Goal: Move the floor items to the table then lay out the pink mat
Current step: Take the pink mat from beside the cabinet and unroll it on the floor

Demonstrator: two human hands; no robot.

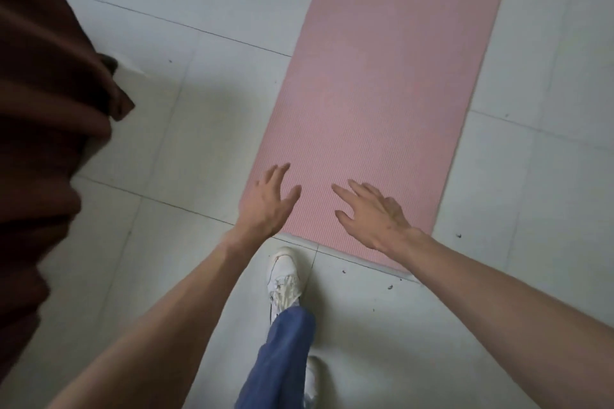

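The pink mat (385, 76) lies unrolled and flat on the pale tiled floor, running from my feet up to the top of the view. My left hand (267, 201) hovers over the mat's near left corner with fingers spread and nothing in it. Over the near end of the mat, my right hand (372, 214) is also spread and holds nothing. I cannot tell whether either hand touches the mat.
A dark brown cloth (43, 116) hangs down along the left side. My white shoe (284, 276) and blue trouser leg (282, 359) stand on the tiles (172, 129) just before the mat's near edge. Small dark specks lie on the floor near that edge.
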